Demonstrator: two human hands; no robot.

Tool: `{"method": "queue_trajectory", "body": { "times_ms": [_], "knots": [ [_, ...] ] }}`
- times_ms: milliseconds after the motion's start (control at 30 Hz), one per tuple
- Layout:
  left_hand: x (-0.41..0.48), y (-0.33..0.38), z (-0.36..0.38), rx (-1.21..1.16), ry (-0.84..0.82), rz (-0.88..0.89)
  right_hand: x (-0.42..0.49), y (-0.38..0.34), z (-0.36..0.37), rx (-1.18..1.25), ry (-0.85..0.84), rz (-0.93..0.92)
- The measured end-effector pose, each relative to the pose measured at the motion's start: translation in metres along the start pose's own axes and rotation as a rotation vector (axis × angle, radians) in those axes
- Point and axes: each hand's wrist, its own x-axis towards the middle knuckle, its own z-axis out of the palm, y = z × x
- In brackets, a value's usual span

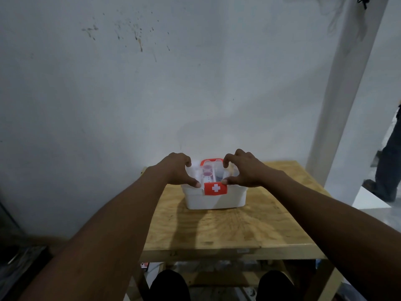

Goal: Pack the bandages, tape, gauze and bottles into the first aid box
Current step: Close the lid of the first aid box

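A white first aid box (pixel 214 199) stands on the wooden table, its red latch (pixel 215 188) with a white cross facing me. A clear lid lies over the box, and pink-capped bottles (pixel 207 171) show through it beside a red handle (pixel 211 161). My left hand (pixel 179 169) grips the lid's left side, thumb at the front edge and fingers curled over the back. My right hand (pixel 246 169) holds the lid's right side the same way, thumb touching the latch's upper corner. Other contents are too blurred to name.
The wooden table (pixel 227 229) stands against a stained white wall. A white post (pixel 347 83) rises at the right, and another person's legs (pixel 388 166) stand beyond it. Dark objects (pixel 19 255) sit low at the left. My knees show under the table's front edge.
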Motion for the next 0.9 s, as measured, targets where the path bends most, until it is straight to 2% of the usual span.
{"method": "queue_trajectory", "body": {
  "times_ms": [333, 900],
  "knots": [
    [-0.013, 0.024, 0.021, 0.236, 0.107, 0.093, -0.002, -0.005, 0.005, -0.130, 0.003, -0.033],
    [-0.012, 0.025, 0.033, 0.335, 0.236, 0.122, -0.004, -0.006, 0.022, -0.236, 0.125, -0.068]
  ]
}}
